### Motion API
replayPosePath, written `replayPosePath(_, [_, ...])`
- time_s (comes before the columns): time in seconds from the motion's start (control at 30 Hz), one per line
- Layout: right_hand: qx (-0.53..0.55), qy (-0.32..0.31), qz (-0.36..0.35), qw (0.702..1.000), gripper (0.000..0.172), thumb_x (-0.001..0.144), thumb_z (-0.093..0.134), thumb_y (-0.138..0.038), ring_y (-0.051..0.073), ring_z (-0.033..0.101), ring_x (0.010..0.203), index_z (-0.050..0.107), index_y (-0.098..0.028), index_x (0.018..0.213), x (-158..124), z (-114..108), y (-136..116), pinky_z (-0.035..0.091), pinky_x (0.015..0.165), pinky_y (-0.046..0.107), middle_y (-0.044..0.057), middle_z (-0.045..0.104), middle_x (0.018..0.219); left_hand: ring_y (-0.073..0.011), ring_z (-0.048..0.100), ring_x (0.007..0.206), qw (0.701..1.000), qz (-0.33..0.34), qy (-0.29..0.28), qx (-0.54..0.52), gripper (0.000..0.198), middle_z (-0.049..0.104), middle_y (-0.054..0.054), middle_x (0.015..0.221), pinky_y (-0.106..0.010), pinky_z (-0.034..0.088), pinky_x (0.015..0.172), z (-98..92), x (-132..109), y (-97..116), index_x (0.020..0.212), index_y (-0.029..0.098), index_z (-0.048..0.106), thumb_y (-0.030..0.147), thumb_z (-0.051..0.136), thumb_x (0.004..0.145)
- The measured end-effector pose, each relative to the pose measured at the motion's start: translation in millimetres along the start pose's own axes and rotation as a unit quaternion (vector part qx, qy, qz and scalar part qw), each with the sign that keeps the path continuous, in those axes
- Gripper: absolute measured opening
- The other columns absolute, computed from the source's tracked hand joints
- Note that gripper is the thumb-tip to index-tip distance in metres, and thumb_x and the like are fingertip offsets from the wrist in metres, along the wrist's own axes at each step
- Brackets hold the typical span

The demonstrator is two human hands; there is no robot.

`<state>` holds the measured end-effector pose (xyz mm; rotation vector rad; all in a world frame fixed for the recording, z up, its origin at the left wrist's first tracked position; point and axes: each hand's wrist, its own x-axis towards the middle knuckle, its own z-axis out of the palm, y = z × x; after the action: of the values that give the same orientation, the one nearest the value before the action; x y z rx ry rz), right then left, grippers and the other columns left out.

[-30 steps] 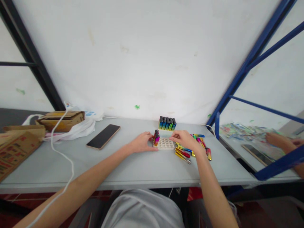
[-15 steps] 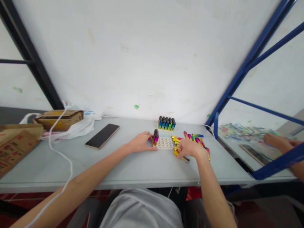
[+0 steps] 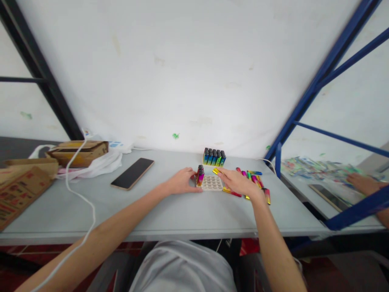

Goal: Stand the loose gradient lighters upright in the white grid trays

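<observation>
In the head view, you are sitting at a grey desk [image 3: 170, 211] that is running along a white wall [image 3: 182, 81], marked with stains and green scribbles. Your left hand [image 3: 180, 182] is grasping the left end of a white tray [image 3: 213, 184], its fingers closing around the edge beside a few upright lighters [image 3: 200, 177]; the other visible cups are sitting unfilled. Your right hand [image 3: 237, 181] is pinching a yellow lighter [image 3: 215, 171] near the tray's far right corner, while loose lighters [image 3: 254, 178] are lying beyond and beneath it. A filled tray [image 3: 214, 157] is standing behind, near the wall. A phone [image 3: 133, 174] is resting to your left, and cardboard boxes [image 3: 26, 190], a plastic bag [image 3: 105, 165] and a white cable [image 3: 91, 207] are crowding that end. A black frame [image 3: 45, 77] is slanting up on the left, a blue frame [image 3: 306, 101] on the right; past it, another person's hand [image 3: 361, 182] is showing over a neighbouring surface
</observation>
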<state>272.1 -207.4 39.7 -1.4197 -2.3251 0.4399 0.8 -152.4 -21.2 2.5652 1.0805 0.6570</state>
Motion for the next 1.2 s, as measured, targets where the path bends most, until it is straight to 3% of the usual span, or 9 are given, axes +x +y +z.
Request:
replayPosePath(0.1, [0.019, 0.050, -0.011, 0.999, 0.032, 0.101, 0.055, -0.039, 0.027, 0.070, 0.103, 0.073, -0.023, 0.123, 6, 0, -9, 0.049, 0.089, 0.034, 0.010, 0.078, 0.116, -0.0293, 0.066, 0.091, 1.000, 0.002, -0.002, 0.004, 0.063, 0.069, -0.011, 0.097, -0.038, 0.053, 0.084, 0.1, 0, 0, 0.103, 0.015, 0.074, 0.070, 0.079, 0.071])
replayPosePath(0.17, [0.019, 0.078, -0.004, 0.997, 0.030, 0.097, 0.062, -0.040, 0.024, 0.068, 0.082, 0.073, -0.022, 0.118, 8, 0, -11, 0.047, 0.077, 0.031, 0.006, 0.078, 0.095, -0.0295, 0.066, 0.090, 1.000, 0.003, -0.002, 0.006, 0.064, 0.069, -0.011, 0.097, -0.038, 0.053, 0.084, 0.3, 0, -1, 0.103, 0.015, 0.074, 0.070, 0.079, 0.071])
replayPosePath(0.27, [0.012, 0.116, -0.003, 0.993, 0.030, 0.094, 0.066, -0.048, 0.017, 0.054, 0.061, 0.069, -0.020, 0.086, 13, 3, -9, 0.036, 0.062, 0.028, -0.001, 0.063, 0.065, -0.0292, 0.066, 0.090, 1.000, 0.001, 0.000, 0.003, 0.063, 0.069, -0.010, 0.097, -0.038, 0.053, 0.084, 0.6, 0, -1, 0.103, 0.016, 0.074, 0.071, 0.079, 0.071])
replayPosePath(0.37, [0.012, 0.142, -0.018, 0.990, 0.049, 0.097, 0.059, -0.060, 0.016, 0.049, 0.063, 0.052, -0.021, 0.067, 18, 9, -6, 0.034, 0.063, 0.028, -0.001, 0.056, 0.065, -0.0289, 0.066, 0.090, 1.000, 0.005, 0.001, 0.000, 0.063, 0.069, -0.010, 0.096, -0.038, 0.054, 0.084, 0.4, 0, -1, 0.101, 0.017, 0.074, 0.071, 0.079, 0.071])
replayPosePath(0.57, [0.166, 0.088, -0.023, 0.982, 0.046, 0.105, 0.041, -0.059, 0.018, 0.057, 0.069, 0.055, -0.022, 0.081, 27, 29, -7, 0.044, 0.070, 0.029, 0.000, 0.062, 0.069, -0.0294, 0.066, 0.091, 1.000, 0.005, -0.002, 0.013, 0.063, 0.069, -0.011, 0.097, -0.038, 0.053, 0.085, 0.0, -1, 0, 0.103, 0.016, 0.073, 0.071, 0.078, 0.073])
replayPosePath(0.67, [0.214, 0.116, 0.010, 0.970, 0.044, 0.104, 0.041, -0.062, 0.017, 0.052, 0.060, 0.054, -0.023, 0.088, 33, 41, -5, 0.043, 0.063, 0.028, -0.004, 0.054, 0.062, -0.0294, 0.066, 0.090, 1.000, 0.003, -0.001, 0.008, 0.063, 0.069, -0.010, 0.097, -0.038, 0.052, 0.085, 0.3, -1, 0, 0.103, 0.016, 0.074, 0.070, 0.079, 0.072])
replayPosePath(0.87, [0.172, 0.211, 0.040, 0.961, 0.057, 0.096, 0.046, -0.070, 0.014, 0.039, 0.061, 0.037, -0.024, 0.064, 38, 49, -9, 0.030, 0.058, 0.028, -0.004, 0.038, 0.060, -0.0285, 0.065, 0.090, 1.000, 0.014, -0.005, 0.006, 0.060, 0.068, -0.010, 0.097, -0.037, 0.052, 0.084, -0.2, 0, 0, 0.103, 0.016, 0.073, 0.069, 0.078, 0.074])
replayPosePath(1.0, [0.145, 0.264, 0.067, 0.951, 0.055, 0.091, 0.050, -0.062, 0.012, 0.031, 0.058, 0.029, -0.025, 0.056, 36, 48, -14, 0.022, 0.056, 0.029, -0.004, 0.027, 0.056, -0.0278, 0.066, 0.089, 1.000, 0.012, -0.004, 0.008, 0.060, 0.068, -0.010, 0.096, -0.036, 0.052, 0.084, -0.2, -1, -1, 0.103, 0.016, 0.073, 0.069, 0.078, 0.075])
replayPosePath(1.2, [0.140, 0.257, 0.056, 0.954, 0.041, 0.086, 0.046, -0.050, 0.012, 0.033, 0.057, 0.034, -0.024, 0.057, 37, 50, -15, 0.020, 0.056, 0.029, -0.004, 0.033, 0.055, -0.0284, 0.066, 0.089, 1.000, 0.011, -0.007, 0.013, 0.061, 0.067, -0.009, 0.096, -0.036, 0.052, 0.083, -0.1, 0, -1, 0.104, 0.016, 0.073, 0.069, 0.078, 0.074])
